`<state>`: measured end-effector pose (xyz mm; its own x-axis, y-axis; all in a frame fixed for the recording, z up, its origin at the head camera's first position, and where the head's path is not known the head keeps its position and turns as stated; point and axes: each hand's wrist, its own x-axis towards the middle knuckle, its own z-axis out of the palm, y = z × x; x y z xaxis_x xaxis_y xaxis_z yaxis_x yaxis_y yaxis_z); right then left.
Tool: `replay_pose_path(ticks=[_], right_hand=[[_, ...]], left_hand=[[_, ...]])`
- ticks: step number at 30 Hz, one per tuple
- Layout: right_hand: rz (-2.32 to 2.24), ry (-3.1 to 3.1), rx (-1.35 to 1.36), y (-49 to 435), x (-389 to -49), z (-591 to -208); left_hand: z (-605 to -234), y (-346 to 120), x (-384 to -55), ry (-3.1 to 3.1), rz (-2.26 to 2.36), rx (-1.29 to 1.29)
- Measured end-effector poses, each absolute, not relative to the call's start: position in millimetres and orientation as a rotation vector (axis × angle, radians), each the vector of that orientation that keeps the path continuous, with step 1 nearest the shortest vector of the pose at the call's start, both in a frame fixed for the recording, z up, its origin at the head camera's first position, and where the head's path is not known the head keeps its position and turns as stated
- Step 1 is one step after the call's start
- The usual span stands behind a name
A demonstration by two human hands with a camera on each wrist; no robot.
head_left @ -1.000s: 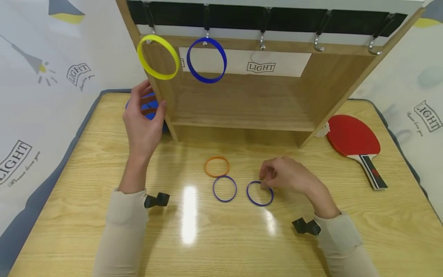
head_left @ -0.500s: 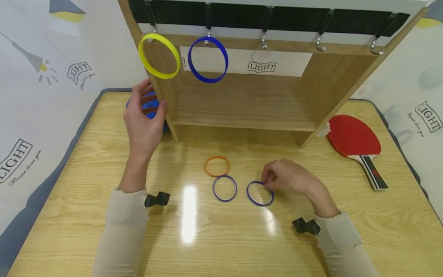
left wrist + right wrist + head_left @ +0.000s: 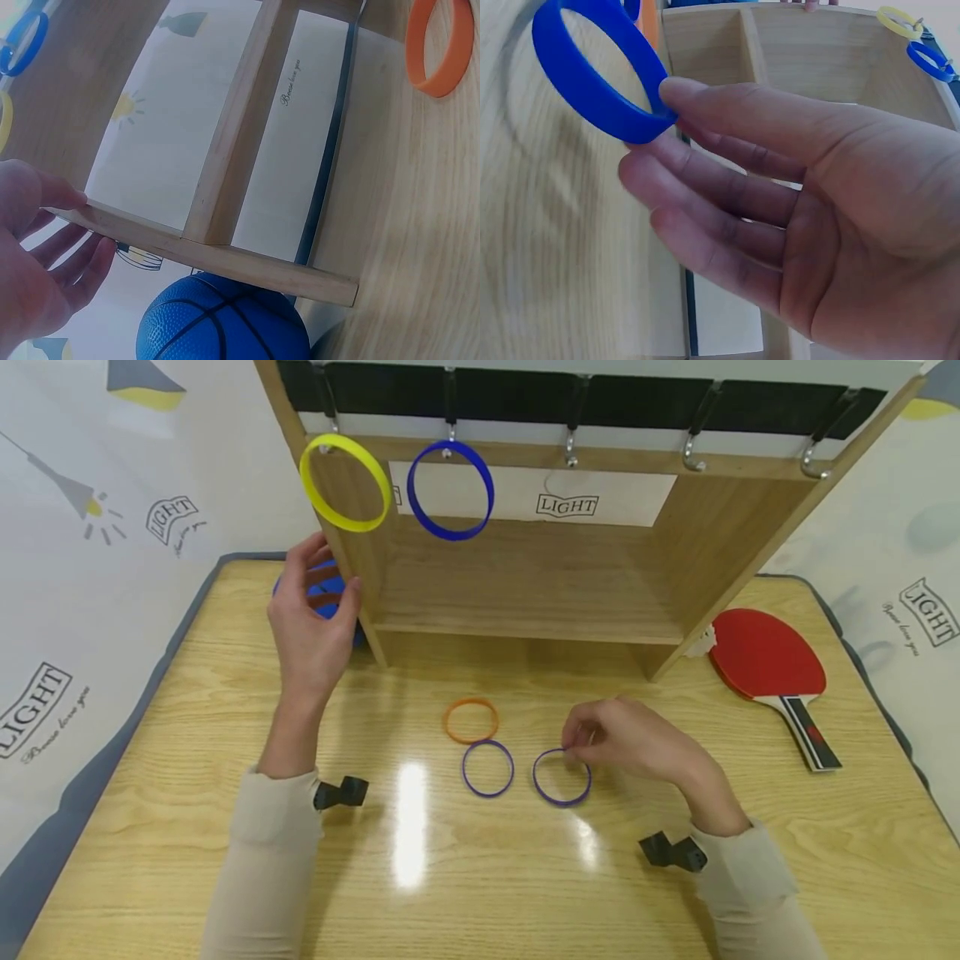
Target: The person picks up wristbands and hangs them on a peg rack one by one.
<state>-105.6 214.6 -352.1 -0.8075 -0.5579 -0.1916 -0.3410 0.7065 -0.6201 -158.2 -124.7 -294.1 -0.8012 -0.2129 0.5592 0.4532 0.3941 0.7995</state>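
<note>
My right hand [image 3: 633, 739] pinches the edge of a blue silicone wristband [image 3: 592, 82] between thumb and fingertips, close over the table. Left of it in the head view, a second blue wristband [image 3: 467, 781] lies flat, and an orange wristband [image 3: 447, 732] lies just behind that one. My left hand [image 3: 311, 627] grips the left side panel of a wooden shelf rack [image 3: 277, 270], thumb on the inner side and fingers outside. From the rack's hooks hang a yellow wristband [image 3: 307, 485] at far left and a blue wristband [image 3: 412, 502] beside it.
Three bare metal hooks [image 3: 570, 450] line the rack's top to the right. A blue ball with black lines [image 3: 217, 322] sits outside the left panel, partly hidden. A red table tennis paddle [image 3: 768, 652] lies right of the rack, and a printed cloth [image 3: 90, 610] surrounds the table.
My right hand has shifted slightly, and the pinched blue wristband has lifted a little at its far edge. The left hand stays on the rack panel.
</note>
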Motion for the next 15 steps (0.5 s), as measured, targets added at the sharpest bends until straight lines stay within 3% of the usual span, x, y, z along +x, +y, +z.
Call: replay_pose_path(ticks=[15], right_hand=[[-0.850, 2.677, -0.752, 211, -100, -337]], left_hand=[[-294, -124, -158, -2.065, -1.433, -0.205]])
